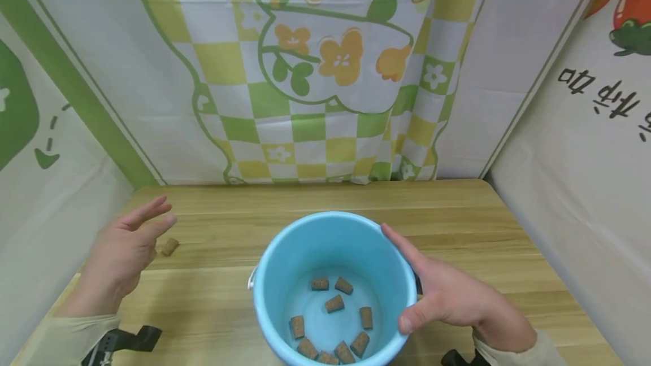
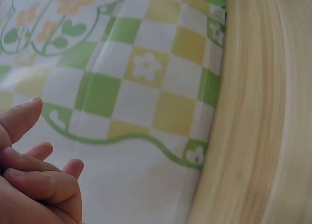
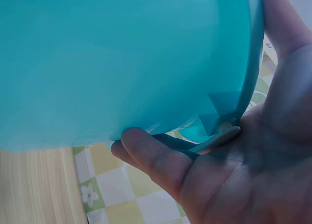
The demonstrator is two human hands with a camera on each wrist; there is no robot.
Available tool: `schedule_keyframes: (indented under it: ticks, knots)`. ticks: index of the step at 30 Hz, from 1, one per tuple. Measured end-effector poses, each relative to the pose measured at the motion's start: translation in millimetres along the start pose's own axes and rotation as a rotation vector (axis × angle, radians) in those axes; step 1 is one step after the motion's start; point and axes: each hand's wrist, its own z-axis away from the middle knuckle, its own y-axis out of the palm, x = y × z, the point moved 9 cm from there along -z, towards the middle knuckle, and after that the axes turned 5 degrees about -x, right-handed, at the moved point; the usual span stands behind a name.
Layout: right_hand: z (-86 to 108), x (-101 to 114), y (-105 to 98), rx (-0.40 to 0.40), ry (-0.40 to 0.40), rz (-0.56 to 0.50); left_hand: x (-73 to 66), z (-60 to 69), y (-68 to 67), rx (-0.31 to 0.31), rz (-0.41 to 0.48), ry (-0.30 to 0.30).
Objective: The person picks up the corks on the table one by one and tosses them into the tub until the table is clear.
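A light blue bucket [image 1: 335, 220] stands at the front middle of the table, its open top facing me. Several brown corks [image 1: 334, 303] lie scattered over its bottom. My right hand [image 1: 450, 292] grips the bucket's right side, with the thumb on the rim and the fingers along the outer wall. In the right wrist view, those fingers [image 3: 161, 160] touch the blue wall beside the handle mount. On the left, my left hand [image 1: 119, 250] hovers over the table with loosely bent fingers and nothing visible in it. A single cork [image 1: 170, 247] lies just beyond its thumb.
The wooden table [image 1: 218, 225] runs back to a white cloth wall with a checkered flower print [image 1: 305, 129]. Printed side walls [image 1: 574, 146] close in on the left and right. A metal handle end [image 1: 251, 277] sticks out at the bucket's left.
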Motion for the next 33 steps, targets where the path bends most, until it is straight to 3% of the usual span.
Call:
schedule_keyframes:
  ticks: [5,10,14,20,26,33]
  knots:
    - [0.1,-1.6,0.0,-0.001,0.015,-0.002,15.1,-4.8,-30.5,-0.072,0.059,-0.072]
    - [-0.2,-1.4,0.4,0.002,0.004,-0.001,29.0,-7.5,-50.2,-0.1,0.092,-0.1]
    - [-0.5,-2.4,0.1,0.0,0.007,-0.007,43.6,-13.5,-61.1,-0.114,0.039,-0.13]
    - [-0.4,-2.7,-0.2,-0.003,0.022,-0.022,79.5,-26.1,-74.8,-0.115,-0.164,-0.244]
    - [-0.6,-2.8,0.9,0.0,0.042,-0.038,114.7,-30.9,-91.1,-0.206,-0.175,-0.371]
    - [-0.7,-3.4,0.9,-0.001,0.031,-0.041,129.8,-33.0,-97.9,-0.217,-0.161,-0.375]
